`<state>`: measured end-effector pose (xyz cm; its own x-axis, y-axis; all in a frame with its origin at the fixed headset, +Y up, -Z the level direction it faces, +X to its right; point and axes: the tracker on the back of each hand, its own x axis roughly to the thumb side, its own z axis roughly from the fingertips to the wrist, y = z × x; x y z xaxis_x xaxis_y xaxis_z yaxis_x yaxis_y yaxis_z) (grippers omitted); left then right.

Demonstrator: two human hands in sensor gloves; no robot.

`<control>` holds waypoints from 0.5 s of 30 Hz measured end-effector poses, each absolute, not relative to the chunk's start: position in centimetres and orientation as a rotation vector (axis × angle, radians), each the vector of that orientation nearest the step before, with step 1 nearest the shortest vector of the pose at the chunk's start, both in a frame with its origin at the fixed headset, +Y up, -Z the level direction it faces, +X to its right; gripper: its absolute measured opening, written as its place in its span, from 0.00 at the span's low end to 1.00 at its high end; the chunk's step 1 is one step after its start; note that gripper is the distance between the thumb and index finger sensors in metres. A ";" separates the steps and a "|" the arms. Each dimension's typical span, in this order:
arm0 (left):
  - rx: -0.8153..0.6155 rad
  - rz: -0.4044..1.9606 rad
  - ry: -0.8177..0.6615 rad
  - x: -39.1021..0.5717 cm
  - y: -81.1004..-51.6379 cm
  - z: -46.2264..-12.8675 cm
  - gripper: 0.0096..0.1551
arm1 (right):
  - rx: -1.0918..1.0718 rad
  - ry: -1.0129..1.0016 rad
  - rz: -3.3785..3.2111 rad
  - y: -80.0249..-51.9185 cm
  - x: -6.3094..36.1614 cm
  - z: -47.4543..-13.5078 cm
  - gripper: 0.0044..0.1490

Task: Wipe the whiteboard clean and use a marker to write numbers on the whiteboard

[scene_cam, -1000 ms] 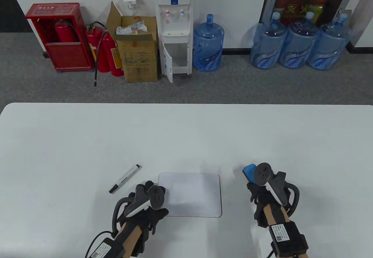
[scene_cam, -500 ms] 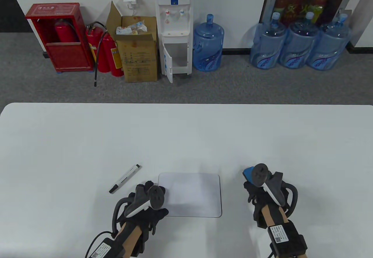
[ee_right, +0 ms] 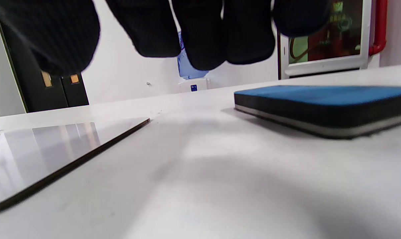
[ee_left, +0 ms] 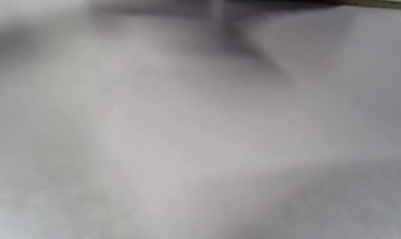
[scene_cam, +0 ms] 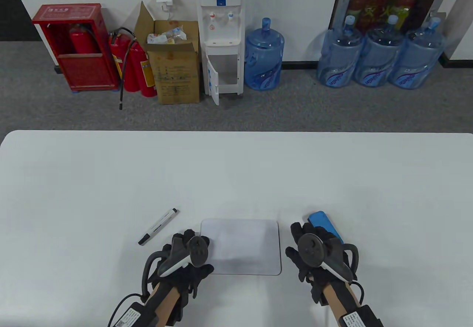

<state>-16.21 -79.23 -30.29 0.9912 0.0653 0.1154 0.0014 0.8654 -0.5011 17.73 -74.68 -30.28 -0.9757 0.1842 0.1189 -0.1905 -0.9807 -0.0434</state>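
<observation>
A small blank whiteboard (scene_cam: 244, 244) lies flat near the table's front edge. My left hand (scene_cam: 196, 251) rests on its left edge; how its fingers lie is hidden by the tracker. The left wrist view is only a grey blur. A black-and-white marker (scene_cam: 158, 226) lies capped on the table, left of the board. My right hand (scene_cam: 303, 239) is just right of the board with spread fingers (ee_right: 200, 39) and holds nothing. The blue eraser (scene_cam: 325, 226) lies flat on the table beside that hand; the right wrist view shows this eraser (ee_right: 320, 106) and the whiteboard (ee_right: 54, 149).
The white table (scene_cam: 236, 171) stretches far beyond the board. On the floor behind it stand a water dispenser (scene_cam: 221, 35), several blue water bottles (scene_cam: 377, 57), a cardboard box (scene_cam: 175, 64) and red fire extinguishers (scene_cam: 133, 64).
My right hand has let go of the blue eraser, which now lies on the table, and has moved left and nearer, toward the board's right edge. The left hand has not moved.
</observation>
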 end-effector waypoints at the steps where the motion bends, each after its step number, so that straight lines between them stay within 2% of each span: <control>1: -0.524 0.037 -0.129 -16.2 -79.2 -30.3 0.47 | 0.154 -0.092 2.930 -74.7 18.1 -30.3 0.46; 7: -0.560 0.118 -0.145 -17.0 -78.7 -30.5 0.48 | 0.109 -0.083 2.889 -75.1 19.7 -30.4 0.46; 11: -0.465 0.211 -0.118 -18.1 -76.3 -31.0 0.48 | 0.083 -0.100 2.875 -75.0 20.2 -30.5 0.46; 15: -0.338 0.142 -0.033 -20.4 -73.2 -32.3 0.46 | 0.063 -0.119 2.885 -74.9 20.3 -30.5 0.46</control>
